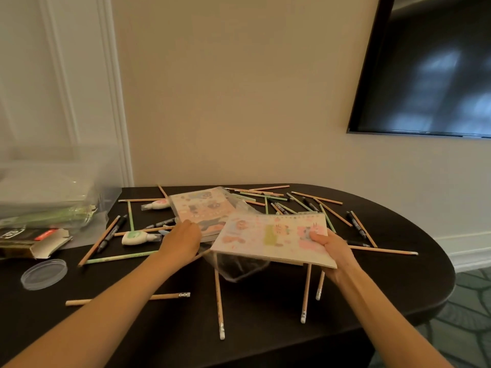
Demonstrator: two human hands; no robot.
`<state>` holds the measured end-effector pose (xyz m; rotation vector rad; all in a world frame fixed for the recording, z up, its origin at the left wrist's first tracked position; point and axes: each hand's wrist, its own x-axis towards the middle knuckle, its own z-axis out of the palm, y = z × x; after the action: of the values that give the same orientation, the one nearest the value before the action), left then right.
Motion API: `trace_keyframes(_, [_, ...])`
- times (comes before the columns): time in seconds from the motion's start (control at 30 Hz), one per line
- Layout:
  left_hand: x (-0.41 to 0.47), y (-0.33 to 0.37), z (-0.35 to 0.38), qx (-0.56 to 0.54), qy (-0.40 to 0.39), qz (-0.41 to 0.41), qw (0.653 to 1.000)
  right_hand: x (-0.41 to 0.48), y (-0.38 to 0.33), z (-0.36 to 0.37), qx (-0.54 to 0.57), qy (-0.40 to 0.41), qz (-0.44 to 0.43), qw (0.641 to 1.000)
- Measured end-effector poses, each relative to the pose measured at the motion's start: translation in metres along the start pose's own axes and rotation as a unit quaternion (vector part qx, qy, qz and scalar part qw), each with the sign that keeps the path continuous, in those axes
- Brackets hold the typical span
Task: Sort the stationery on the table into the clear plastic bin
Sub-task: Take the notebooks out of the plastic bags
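Observation:
My right hand (332,248) grips the right edge of a pastel cartoon notebook (268,239) and holds it lifted above the dark table (265,314). My left hand (183,240) lies on the near edge of a second cartoon notebook (202,208) that sits flat at the table's middle; its fingers curl over that edge. The clear plastic bin (53,187) stands at the far left with some items inside. Several pencils (219,301), black markers (111,232) and two correction-tape dispensers (138,237) lie scattered over the table.
A crumpled clear plastic bag (239,272) lies under the lifted notebook. An open cardboard box (32,243) and a round clear lid (43,273) sit at the left. A wall-mounted screen (430,70) hangs at the upper right. The table's rounded edge ends at the right.

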<state>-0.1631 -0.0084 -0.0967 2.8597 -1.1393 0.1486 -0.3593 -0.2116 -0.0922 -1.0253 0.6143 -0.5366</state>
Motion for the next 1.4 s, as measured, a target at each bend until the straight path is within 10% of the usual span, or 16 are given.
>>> trace_keyframes(0.73, [-0.016,0.011,-0.021,0.01,-0.056,-0.005,0.998,-0.032,0.067,0.081,0.038,0.148,-0.116,0.981])
trace_keyframes(1.13, [-0.01,0.005,-0.023,0.032,-0.067,0.007,0.997,-0.013,0.084,0.11,-0.021,-0.014,0.052,0.998])
trace_keyframes(1.4, [0.012,0.018,-0.021,0.097,0.015,0.038,0.994,-0.005,0.063,0.098,0.002,-0.028,0.004,1.0])
